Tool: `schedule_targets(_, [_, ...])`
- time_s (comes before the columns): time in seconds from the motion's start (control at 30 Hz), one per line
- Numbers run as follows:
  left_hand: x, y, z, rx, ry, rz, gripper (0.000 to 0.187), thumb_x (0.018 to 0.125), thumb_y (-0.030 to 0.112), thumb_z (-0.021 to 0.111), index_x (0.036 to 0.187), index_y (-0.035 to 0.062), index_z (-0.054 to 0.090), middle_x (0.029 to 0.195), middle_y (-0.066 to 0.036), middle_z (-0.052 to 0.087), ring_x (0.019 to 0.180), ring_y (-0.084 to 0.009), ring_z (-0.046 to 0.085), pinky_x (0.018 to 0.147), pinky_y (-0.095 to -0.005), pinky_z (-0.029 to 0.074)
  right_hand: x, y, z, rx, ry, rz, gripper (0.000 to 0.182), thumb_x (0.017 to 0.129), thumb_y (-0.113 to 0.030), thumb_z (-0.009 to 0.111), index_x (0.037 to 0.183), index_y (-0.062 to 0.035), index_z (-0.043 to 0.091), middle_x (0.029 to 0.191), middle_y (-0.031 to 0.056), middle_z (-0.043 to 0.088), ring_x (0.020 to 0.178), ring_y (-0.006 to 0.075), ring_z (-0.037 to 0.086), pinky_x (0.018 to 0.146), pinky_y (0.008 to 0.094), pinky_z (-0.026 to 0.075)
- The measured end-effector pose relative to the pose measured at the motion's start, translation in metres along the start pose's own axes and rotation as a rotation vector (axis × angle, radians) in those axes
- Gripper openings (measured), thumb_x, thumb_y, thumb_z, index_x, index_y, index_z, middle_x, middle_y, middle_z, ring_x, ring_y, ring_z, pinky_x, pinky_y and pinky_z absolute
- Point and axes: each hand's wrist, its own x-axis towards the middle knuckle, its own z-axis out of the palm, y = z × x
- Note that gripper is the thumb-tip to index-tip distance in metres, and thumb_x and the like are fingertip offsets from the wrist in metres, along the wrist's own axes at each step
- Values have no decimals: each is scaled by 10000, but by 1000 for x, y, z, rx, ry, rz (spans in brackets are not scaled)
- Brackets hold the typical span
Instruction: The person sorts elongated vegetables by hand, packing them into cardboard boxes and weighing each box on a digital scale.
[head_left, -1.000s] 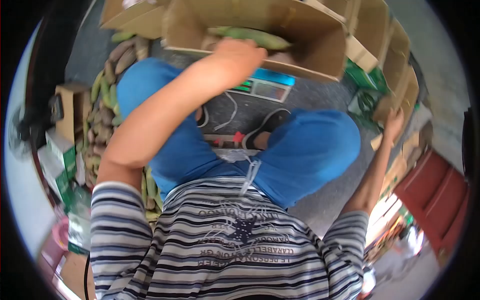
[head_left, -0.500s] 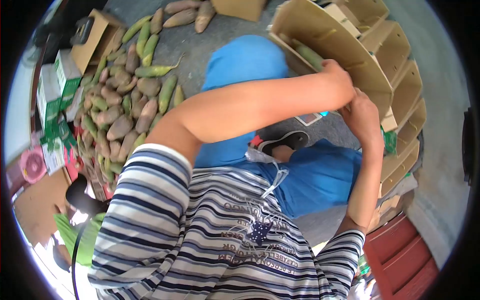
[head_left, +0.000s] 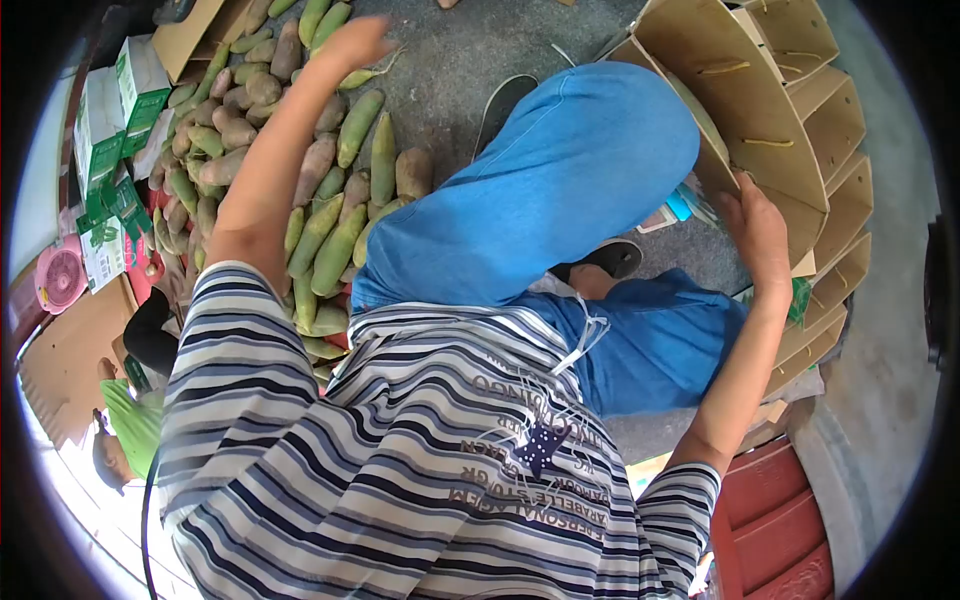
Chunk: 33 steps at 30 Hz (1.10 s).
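My left hand [head_left: 352,45] reaches out over the far end of a produce pile, fingers stretched and nothing visible in them. Below that arm lie long green radishes [head_left: 338,245] and stubby brownish-purple roots [head_left: 232,165] that look like sweet potatoes. On the right, my right hand [head_left: 760,232] grips the near edge of an open cardboard box [head_left: 765,105] with rope loops in its wall. A green radish [head_left: 700,112] shows partly inside this box, the rest hidden by the wall and my knee.
More open cardboard boxes [head_left: 838,125] stand in a row on the right. Green-and-white cartons [head_left: 100,130] and a pink fan [head_left: 62,275] are at the left. A person in green [head_left: 132,425] is at lower left. A red panel [head_left: 770,510] stands at lower right.
My left hand has left the box and swung across to the upper left, over the pile. My right hand stays at the box. My raised knee has shifted right, towards the box.
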Motion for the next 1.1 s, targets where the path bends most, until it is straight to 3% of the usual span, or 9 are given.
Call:
schedule_targets(0.07, [-46,-65,65,37,-336,-248,384,784,288,604,1038,7,542,935,-244,602,927,-397,571,784,-455,452,2,-1,-2,9,-13,0,207,849,-177,559,1008,-47,530,916,197,609,865,380,576,710,461,447])
schedule_targets(0.1, [-76,-74,87,53,-319,-377,408,724,245,643,1043,-3,582,1057,-224,604,971,-363,588,843,-427,464,2,-1,-3,20,-22,4,213,851,-177,556,1016,-45,531,925,200,609,872,381,574,715,461,446])
schedule_targets(0.2, [-147,-96,143,44,-571,-529,503,752,319,654,1144,25,540,1130,-240,554,1054,-359,545,865,-446,453,4,-5,-7,19,-43,43,239,855,-174,550,1047,-32,536,951,208,606,891,384,570,730,456,446])
schedule_targets(0.4, [-182,-67,153,26,-352,-828,636,709,348,712,1214,86,430,1249,-147,449,1130,-346,480,873,-453,455,14,4,-6,11,-107,50,298,845,-174,561,1094,-13,536,960,215,607,907,385,571,750,452,447])
schedule_targets(0.47, [-170,-55,140,196,-543,-699,596,697,329,722,1170,98,443,1190,-142,474,1102,-347,493,852,-438,465,15,5,-8,-25,-137,65,287,833,-175,574,1074,-23,540,934,214,612,899,381,575,749,457,449])
schedule_targets(0.63, [-155,-19,122,252,-394,-457,544,645,290,742,1072,90,472,1108,-151,509,1046,-331,523,811,-448,471,15,9,-3,-58,-102,63,214,818,-176,589,958,-23,537,868,208,619,862,374,586,736,463,459])
schedule_targets(0.8, [-109,-10,118,-220,31,-369,568,636,277,757,1085,64,482,1017,-168,573,955,-310,574,796,-452,463,13,11,0,-47,-114,67,216,816,-165,574,976,-24,532,841,209,608,847,375,580,724,456,450])
schedule_targets(0.93, [-51,50,32,-771,330,-275,550,667,287,793,1050,9,513,1020,-127,599,891,-217,594,787,-340,476,11,13,4,-34,-64,35,212,817,-164,572,970,-23,534,830,206,609,835,379,580,718,460,452])
schedule_targets(1.1, [-11,173,-115,-1050,813,134,486,703,216,791,1026,-29,524,977,-101,596,896,-172,583,784,-296,482,12,14,6,-39,-80,43,221,820,-162,569,991,-26,543,834,207,614,842,375,584,720,461,456])
